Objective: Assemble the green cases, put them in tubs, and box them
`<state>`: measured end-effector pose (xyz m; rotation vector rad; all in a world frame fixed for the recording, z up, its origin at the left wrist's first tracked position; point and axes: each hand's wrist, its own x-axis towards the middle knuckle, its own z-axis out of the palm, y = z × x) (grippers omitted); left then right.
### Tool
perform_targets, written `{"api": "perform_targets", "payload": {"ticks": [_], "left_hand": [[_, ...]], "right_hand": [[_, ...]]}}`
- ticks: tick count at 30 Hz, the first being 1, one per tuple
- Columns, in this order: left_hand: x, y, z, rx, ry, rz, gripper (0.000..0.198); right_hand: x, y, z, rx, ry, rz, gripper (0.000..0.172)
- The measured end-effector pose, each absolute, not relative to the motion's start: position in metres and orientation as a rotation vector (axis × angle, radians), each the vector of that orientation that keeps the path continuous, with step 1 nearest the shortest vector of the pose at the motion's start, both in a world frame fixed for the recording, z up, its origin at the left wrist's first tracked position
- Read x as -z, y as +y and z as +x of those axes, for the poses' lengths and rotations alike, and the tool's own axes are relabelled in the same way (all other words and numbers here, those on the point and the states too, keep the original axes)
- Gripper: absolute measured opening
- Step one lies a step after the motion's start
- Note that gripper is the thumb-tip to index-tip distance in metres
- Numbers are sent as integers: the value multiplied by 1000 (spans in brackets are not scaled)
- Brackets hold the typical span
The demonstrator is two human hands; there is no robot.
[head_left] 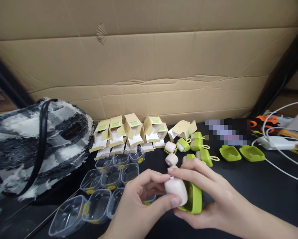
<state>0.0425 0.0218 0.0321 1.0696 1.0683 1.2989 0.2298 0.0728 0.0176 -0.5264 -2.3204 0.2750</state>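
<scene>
My left hand (145, 196) pinches a white rounded piece (175, 192) between thumb and fingers. Wrapped round a green open case (197, 199) is my right hand (213, 189), its fingertips reaching over the top of the white piece. The white piece sits tilted at the case's opening; whether it is partly inside, I cannot tell. Just beyond my fingers lies another white rounded piece (171, 159), and behind it a white piece in a green shell (170, 147). Several green cases with cream loops, such as the green case (205, 157), stand behind my right hand.
Clear plastic tubs (111, 176) with yellow stickers stand left of my hands. Small opened cartons (134, 127) line the back before a cardboard wall (149, 59). Two green shells (230, 153) lie at right, near white cables (275, 162). A black-and-white shaggy bag (61, 149) is at left.
</scene>
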Motion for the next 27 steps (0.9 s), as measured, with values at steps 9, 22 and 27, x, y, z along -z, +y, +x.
{"api": "perform_targets", "payload": {"ticks": [9, 22, 27], "left_hand": [[-31, 22, 40, -1260, 1065, 999, 19], [-34, 23, 41, -1255, 1031, 905, 24], [-30, 26, 40, -1195, 1041, 1003, 20]], "right_hand": [[-17, 71, 229, -322, -2290, -545, 61], [-18, 72, 228, -345, -2301, -587, 60], [-17, 71, 226, -322, -2294, -580, 59]]}}
